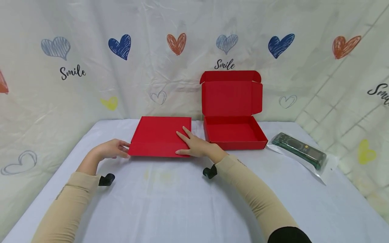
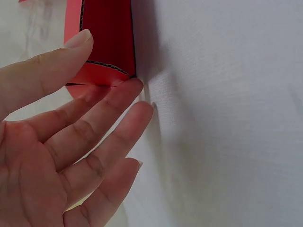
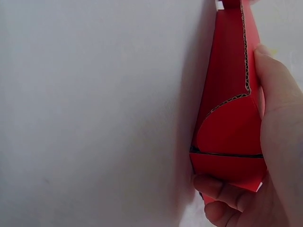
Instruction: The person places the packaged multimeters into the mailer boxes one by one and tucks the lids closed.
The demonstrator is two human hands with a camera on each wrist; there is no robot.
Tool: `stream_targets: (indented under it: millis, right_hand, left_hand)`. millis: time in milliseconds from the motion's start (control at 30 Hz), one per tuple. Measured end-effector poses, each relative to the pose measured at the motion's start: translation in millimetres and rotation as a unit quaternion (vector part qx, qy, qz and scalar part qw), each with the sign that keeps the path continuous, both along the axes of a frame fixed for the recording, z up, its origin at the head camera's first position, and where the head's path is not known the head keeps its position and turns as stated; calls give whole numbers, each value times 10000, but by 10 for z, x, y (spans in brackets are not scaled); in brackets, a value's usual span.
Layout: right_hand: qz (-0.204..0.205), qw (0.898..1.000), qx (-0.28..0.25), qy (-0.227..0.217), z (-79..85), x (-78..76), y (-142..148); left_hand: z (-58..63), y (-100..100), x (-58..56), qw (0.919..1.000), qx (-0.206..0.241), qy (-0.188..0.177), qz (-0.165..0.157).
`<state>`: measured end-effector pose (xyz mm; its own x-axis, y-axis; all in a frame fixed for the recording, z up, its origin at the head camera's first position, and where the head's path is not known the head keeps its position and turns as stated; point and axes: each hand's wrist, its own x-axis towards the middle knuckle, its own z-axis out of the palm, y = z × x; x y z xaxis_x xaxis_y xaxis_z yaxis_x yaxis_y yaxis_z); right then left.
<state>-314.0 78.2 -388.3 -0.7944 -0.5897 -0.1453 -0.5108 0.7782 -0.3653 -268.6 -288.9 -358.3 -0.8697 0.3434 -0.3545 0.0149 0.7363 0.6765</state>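
Note:
A flat red cardboard box [image 1: 161, 135] lies on the white-covered table, its lid down over the top. My left hand [image 1: 113, 149] is at the near left corner. In the left wrist view, its fingers [image 2: 102, 120] are extended, one tip touching the box's side [image 2: 102, 73] and the thumb beside the top edge. On the box's right end lies my right hand [image 1: 196, 145], fingers spread across the lid in the head view. Up close, the right thumb [image 3: 267, 61] presses on top while curled fingers [image 3: 220, 191] grip the side wall below a rounded flap [image 3: 229, 125].
A second red box [image 1: 235, 130] stands at the back right with its lid raised. To the right of it, a green object in a clear plastic wrapper [image 1: 299, 150] lies on the table [image 1: 170, 206]. A white printed curtain [image 1: 194, 20] hangs behind.

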Motion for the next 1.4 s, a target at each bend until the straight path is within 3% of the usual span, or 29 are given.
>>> stream_targets:
  millis: [233, 800, 1400]
  right_hand:
    - [2, 10000, 21, -5, 22, 12, -19]
    - [2, 10000, 1, -59, 30, 19, -18]
    - [77, 10000, 24, 4, 30, 13, 0]
  left_hand:
    - [-2, -51, 12, 9995, 281, -142, -36]
    - [55, -16, 24, 9991, 205, -256, -258]
    - [57, 9, 36, 9991, 258, -329, -114]
